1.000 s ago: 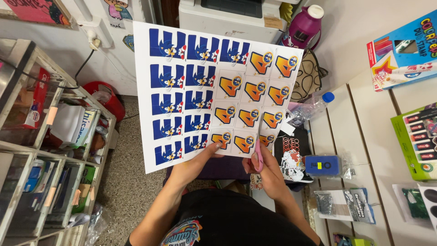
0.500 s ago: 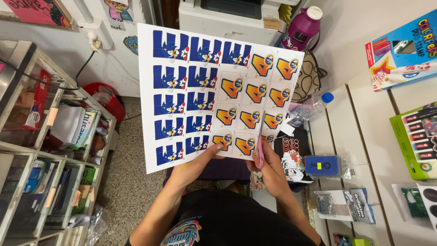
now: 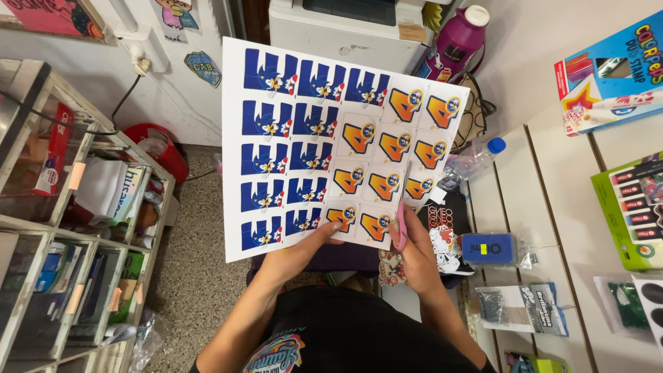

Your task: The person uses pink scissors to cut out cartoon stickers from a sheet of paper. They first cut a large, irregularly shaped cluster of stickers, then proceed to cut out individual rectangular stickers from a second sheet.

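Note:
I hold up a large white printed sheet [image 3: 311, 138] with rows of blue cartoon pictures on its left and orange number shapes on its right. My left hand [image 3: 304, 252] pinches the sheet's bottom edge near the middle. My right hand [image 3: 414, 252] grips pink-handled scissors [image 3: 400, 224], whose blades reach up into the sheet between the two rightmost columns of orange shapes.
A metal shelf rack [image 3: 62, 228] with papers and boxes stands at the left. A white printer [image 3: 345, 27] and a purple bottle [image 3: 459, 38] sit beyond the sheet. A water bottle [image 3: 473, 162], a blue box [image 3: 487, 247] and packets hang on the right wall.
The sheet has shifted slightly right and toward me. The scissors have moved a little further up into the sheet.

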